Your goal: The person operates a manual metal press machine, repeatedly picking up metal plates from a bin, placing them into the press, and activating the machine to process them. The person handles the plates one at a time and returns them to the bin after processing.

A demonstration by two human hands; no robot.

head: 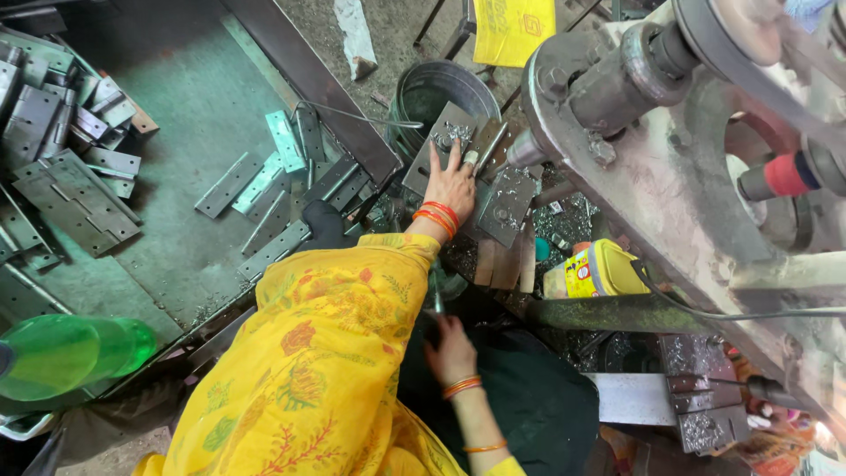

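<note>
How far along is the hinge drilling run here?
Done, apparently: loose hinge plates lie scattered on the green table, though holes can't be confirmed. In hand: the left hand presses a hinge plate covered in metal shavings beside the drill spindle; the right hand grips a thin handle. Left: a stack of hinges at the table's far end, count unclear.

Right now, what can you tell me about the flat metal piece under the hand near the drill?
The metal plate is a flat, grey, roughly rectangular piece that looks like steel, dull and scuffed. Curly silver shavings sit in a small heap on its top. It lies tilted at the front of the drilling machine, next to the machine's spindle tip. The left hand presses down on it with fingers spread. A round metal bucket stands just behind it, and similar plates lie beside it.
</note>
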